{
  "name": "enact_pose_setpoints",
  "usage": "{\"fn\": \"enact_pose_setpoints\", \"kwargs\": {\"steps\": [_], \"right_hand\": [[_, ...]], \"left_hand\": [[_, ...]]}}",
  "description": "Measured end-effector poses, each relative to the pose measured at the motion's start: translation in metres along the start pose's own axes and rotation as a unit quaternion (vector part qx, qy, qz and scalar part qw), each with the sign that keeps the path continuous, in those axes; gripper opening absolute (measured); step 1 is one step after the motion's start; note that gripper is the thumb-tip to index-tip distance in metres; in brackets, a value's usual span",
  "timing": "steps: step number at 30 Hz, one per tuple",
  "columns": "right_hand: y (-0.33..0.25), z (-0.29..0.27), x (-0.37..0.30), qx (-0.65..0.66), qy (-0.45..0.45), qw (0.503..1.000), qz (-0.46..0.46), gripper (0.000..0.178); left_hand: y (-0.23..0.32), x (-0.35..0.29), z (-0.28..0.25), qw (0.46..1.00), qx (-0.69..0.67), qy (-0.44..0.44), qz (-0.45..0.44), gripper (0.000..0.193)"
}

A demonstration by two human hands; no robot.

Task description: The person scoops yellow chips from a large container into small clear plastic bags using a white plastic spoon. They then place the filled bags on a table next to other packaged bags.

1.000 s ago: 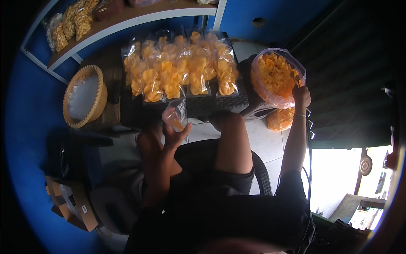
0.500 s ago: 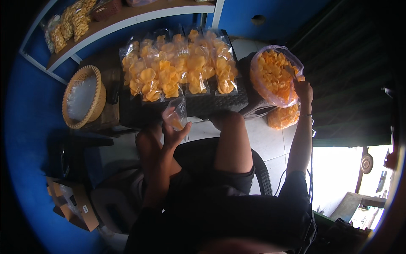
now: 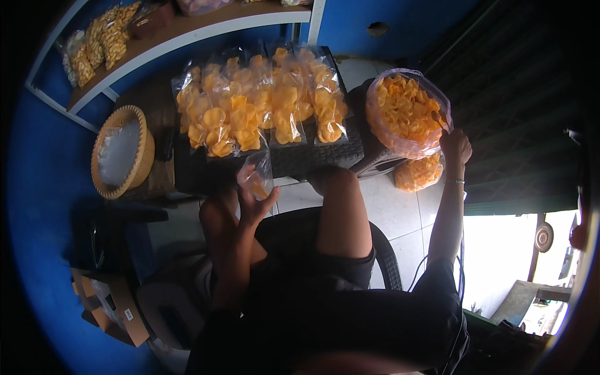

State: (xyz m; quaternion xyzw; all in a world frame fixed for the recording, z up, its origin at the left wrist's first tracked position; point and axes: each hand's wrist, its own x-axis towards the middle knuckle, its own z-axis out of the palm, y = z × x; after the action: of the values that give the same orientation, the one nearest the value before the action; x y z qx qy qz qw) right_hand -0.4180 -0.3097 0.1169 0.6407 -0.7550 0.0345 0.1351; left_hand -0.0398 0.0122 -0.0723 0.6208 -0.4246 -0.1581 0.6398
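Note:
Above my lap, my left hand (image 3: 253, 203) grips a small clear plastic bag (image 3: 259, 167), with a little orange showing in its bottom. Reaching out at the right, my right hand (image 3: 457, 147) is closed around what looks like tongs (image 3: 442, 121), partly hidden by the fingers. Their end is at the right rim of a large pinkish plastic bag (image 3: 382, 139), over the orange chips (image 3: 406, 106) that fill it. Several clear packets of chips (image 3: 287, 103) lie in rows on a dark woven-pattern table (image 3: 319, 156) in front of me.
A wicker basket (image 3: 145, 164) with clear plastic bags stands left of the table. Another bag of chips (image 3: 419, 174) sits below the large one. A shelf (image 3: 187, 32) with snack packs runs along the blue wall. An opened cardboard box (image 3: 131, 319) is at lower left.
My right hand has drawn back from the chips, down and slightly right, bringing the tongs to the bag's rim. My left hand keeps its hold on the small bag, almost unmoved.

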Motion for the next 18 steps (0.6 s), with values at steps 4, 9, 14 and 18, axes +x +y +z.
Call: {"fn": "enact_pose_setpoints", "kwargs": {"steps": [4, 9, 14, 18], "right_hand": [[0.004, 0.002, -0.007, -0.017, -0.001, 0.999, -0.033, 0.030], [0.012, 0.024, -0.009, -0.041, 0.028, 0.994, -0.098, 0.026], [0.012, 0.039, -0.009, -0.015, 0.034, 0.995, -0.094, 0.029], [0.015, 0.042, -0.006, 0.037, 0.015, 0.998, -0.053, 0.035]], "left_hand": [[-0.001, 0.002, -0.002, 1.000, 0.000, 0.001, 0.007, 0.078], [-0.005, 0.006, -0.001, 1.000, -0.013, 0.005, 0.022, 0.077], [-0.002, 0.005, -0.002, 1.000, -0.007, 0.000, -0.011, 0.078], [0.001, 0.006, -0.003, 1.000, -0.005, 0.000, -0.022, 0.077]]}}
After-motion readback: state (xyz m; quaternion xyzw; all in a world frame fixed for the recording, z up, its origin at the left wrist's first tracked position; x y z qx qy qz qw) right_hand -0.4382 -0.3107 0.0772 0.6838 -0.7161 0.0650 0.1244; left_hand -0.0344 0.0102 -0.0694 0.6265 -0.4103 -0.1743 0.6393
